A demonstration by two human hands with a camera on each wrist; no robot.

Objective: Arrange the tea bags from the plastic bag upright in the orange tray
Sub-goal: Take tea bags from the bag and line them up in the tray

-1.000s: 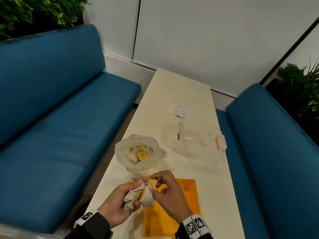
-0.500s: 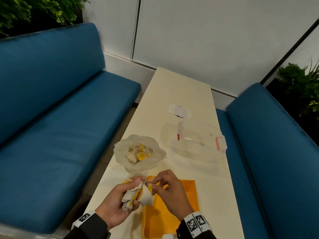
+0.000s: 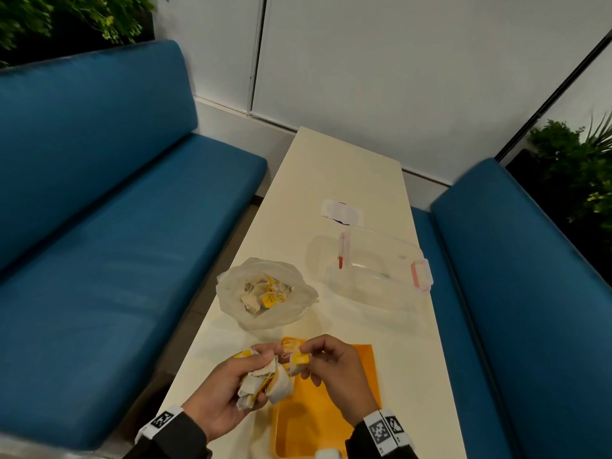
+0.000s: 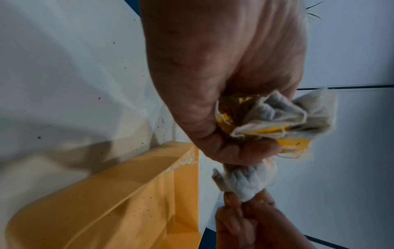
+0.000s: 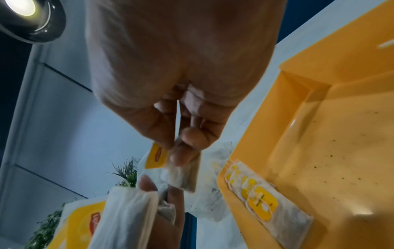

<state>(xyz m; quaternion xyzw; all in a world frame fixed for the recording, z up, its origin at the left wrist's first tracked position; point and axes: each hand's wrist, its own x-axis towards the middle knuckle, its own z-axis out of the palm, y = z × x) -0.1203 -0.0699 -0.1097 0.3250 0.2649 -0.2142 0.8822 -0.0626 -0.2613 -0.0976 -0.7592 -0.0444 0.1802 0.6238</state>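
My left hand (image 3: 231,385) grips a crumpled bunch of tea bags (image 3: 261,384) with yellow tags, just left of the orange tray (image 3: 318,425). The bunch (image 4: 275,118) bulges out of the fist in the left wrist view. My right hand (image 3: 326,362) pinches one tea bag (image 5: 181,175) with a yellow tag (image 3: 299,359) between thumb and fingers, right beside the bunch. Several tea bags (image 5: 262,197) stand in a row against the far wall of the tray (image 5: 332,151). The plastic bag (image 3: 265,293) lies open beyond the hands with more tea bags inside.
A clear plastic container (image 3: 374,266) with pink latches sits at the right of the narrow cream table (image 3: 337,170). A small white wrapper (image 3: 341,212) lies farther back. Blue sofas (image 3: 116,226) flank the table on both sides.
The right hand has drawn one tea bag slightly right, out of the bunch held by the left hand. Both hands stay above the tray's near left end.
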